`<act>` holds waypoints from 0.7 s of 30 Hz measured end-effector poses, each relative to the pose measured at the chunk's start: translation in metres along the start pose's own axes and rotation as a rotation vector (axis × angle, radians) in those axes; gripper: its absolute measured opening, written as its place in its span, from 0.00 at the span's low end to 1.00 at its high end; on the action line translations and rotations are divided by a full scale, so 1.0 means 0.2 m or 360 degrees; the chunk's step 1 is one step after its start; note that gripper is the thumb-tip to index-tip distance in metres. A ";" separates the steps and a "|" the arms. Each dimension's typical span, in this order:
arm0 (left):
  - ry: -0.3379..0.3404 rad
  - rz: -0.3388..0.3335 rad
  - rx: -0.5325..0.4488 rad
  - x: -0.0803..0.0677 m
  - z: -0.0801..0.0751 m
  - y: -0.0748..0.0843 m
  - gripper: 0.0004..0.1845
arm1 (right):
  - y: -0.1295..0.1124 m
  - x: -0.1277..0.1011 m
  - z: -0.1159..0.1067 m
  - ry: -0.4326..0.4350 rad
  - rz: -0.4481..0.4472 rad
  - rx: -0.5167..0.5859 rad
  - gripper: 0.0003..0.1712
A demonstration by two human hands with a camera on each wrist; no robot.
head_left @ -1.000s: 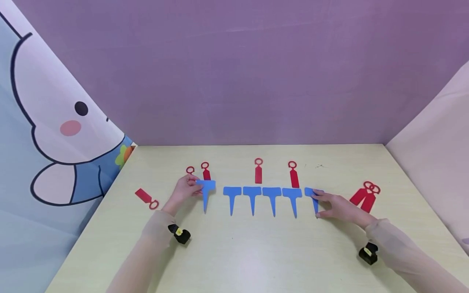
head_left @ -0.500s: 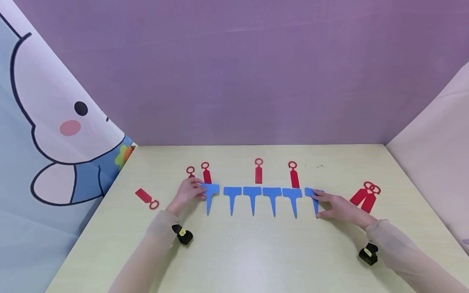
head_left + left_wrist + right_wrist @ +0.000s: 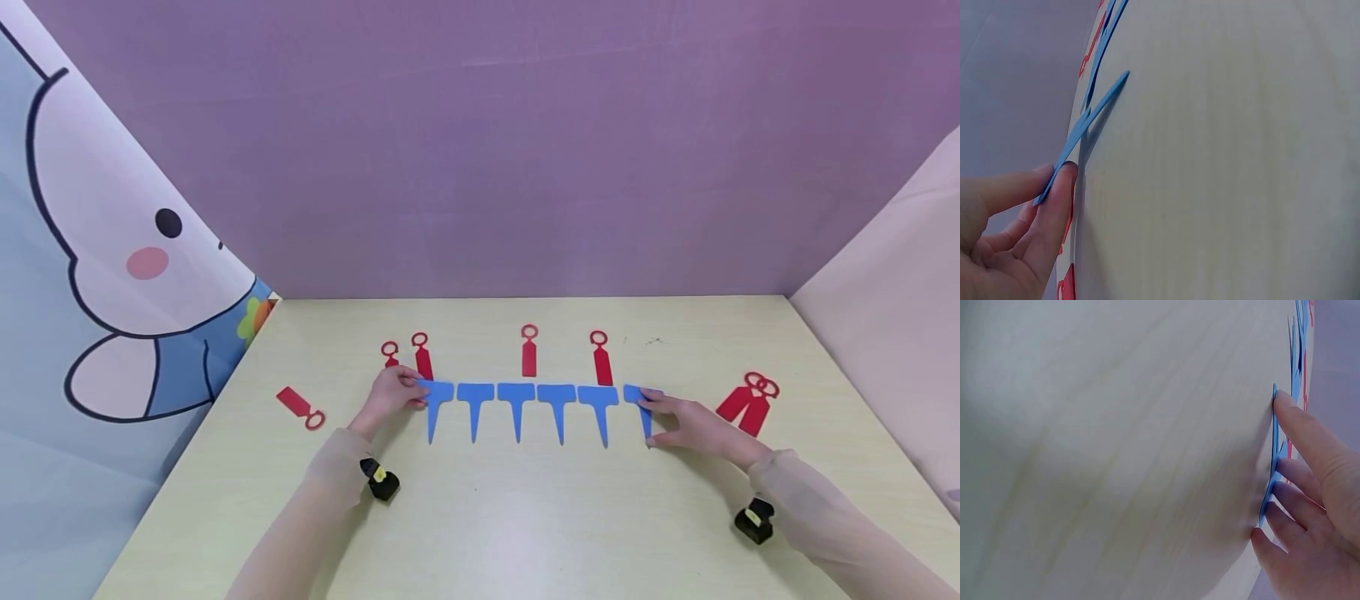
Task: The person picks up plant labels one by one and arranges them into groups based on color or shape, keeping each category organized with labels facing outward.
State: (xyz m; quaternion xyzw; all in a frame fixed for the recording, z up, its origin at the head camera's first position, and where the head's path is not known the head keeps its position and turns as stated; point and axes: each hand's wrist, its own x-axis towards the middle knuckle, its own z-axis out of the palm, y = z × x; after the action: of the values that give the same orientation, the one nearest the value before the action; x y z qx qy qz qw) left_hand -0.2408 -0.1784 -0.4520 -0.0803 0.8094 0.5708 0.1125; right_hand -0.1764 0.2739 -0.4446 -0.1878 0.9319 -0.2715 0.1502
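My left hand (image 3: pixel 392 392) pinches a blue T-shaped plant label (image 3: pixel 438 392) by the left end of its head, thumb on one side and fingers on the other. In the left wrist view this label (image 3: pixel 1104 97) slants above the table, its shadow beneath it. It stands at the left end of a row of similar labels (image 3: pixel 516 392) with stems pointing toward me. At the row's right end, my right hand (image 3: pixel 693 425) rests on another blue label (image 3: pixel 639 393). Its fingers touch the head and the thumb lies at the stem's tip; part of that label is hidden.
Behind the row lie red ring-topped tags, including one at the middle (image 3: pixel 529 358) and one farther right (image 3: pixel 602 362). Two crossed red tags (image 3: pixel 752 408) lie beyond my right hand. Another red tag (image 3: pixel 294 402) lies at the left. A purple wall (image 3: pixel 525 167) closes the back.
My left hand has moved right and slightly toward me with its blue plant label, bringing it level with the row and close to the neighbouring label. The right hand has stayed put.
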 end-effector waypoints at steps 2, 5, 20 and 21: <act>0.0009 0.0009 0.0022 0.00 0.00 0.00 0.14 | 0.00 0.00 0.00 0.0001 -0.0003 -0.0005 0.40; 0.0020 0.0042 0.0113 0.00 0.00 0.00 0.13 | 0.00 0.00 0.00 0.0005 -0.0004 -0.0007 0.40; 0.0057 0.0139 0.0611 -0.02 0.00 0.01 0.11 | 0.00 -0.01 0.00 0.0006 -0.0010 0.0005 0.41; 0.0054 0.0142 0.0619 -0.02 0.00 0.00 0.11 | 0.00 -0.01 0.00 0.0007 -0.0010 0.0007 0.41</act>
State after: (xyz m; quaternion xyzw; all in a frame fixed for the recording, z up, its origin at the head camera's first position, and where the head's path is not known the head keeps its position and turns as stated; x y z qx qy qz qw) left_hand -0.2378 -0.1776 -0.4504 -0.0308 0.9088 0.4068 0.0869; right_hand -0.1755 0.2745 -0.4436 -0.1899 0.9311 -0.2743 0.1476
